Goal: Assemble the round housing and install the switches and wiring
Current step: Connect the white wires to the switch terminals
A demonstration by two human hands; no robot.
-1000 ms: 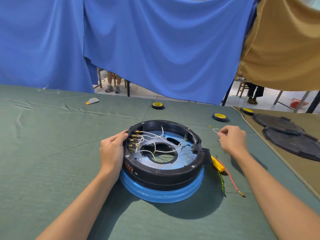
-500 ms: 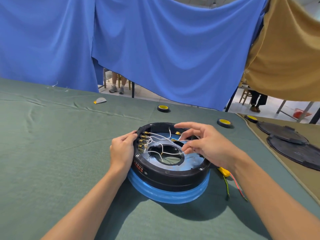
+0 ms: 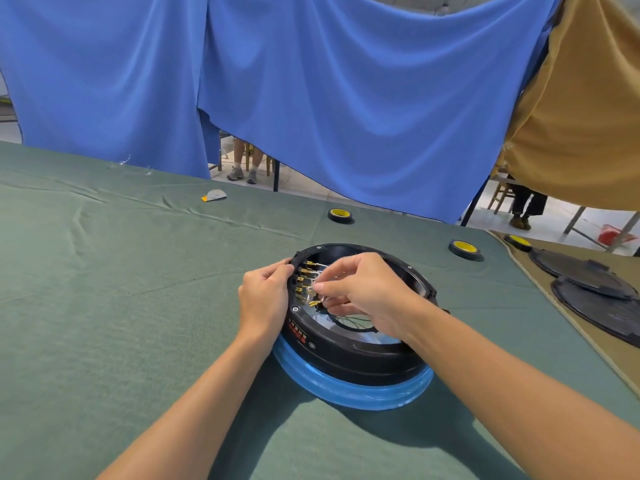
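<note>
Round housing [image 3: 346,355] is sitting on the green tabletop [image 3: 121,289], open side up for wiring access. Left hand [image 3: 265,299] is gripping its left rim, likely bracing it. Right hand [image 3: 367,292] is reaching inside, fingertips pinched, apparently on a white wire [image 3: 321,266] beside the brass terminals [image 3: 305,271]; the exact contact is obscured.

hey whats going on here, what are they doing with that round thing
A person is wiring up a round black housing that sits on a blue ring on the green-covered table. The left hand grips the housing's left rim. The right hand reaches inside and pinches a white wire beside the row of brass terminals. Two tape rolls lie further back, untouched.
</note>
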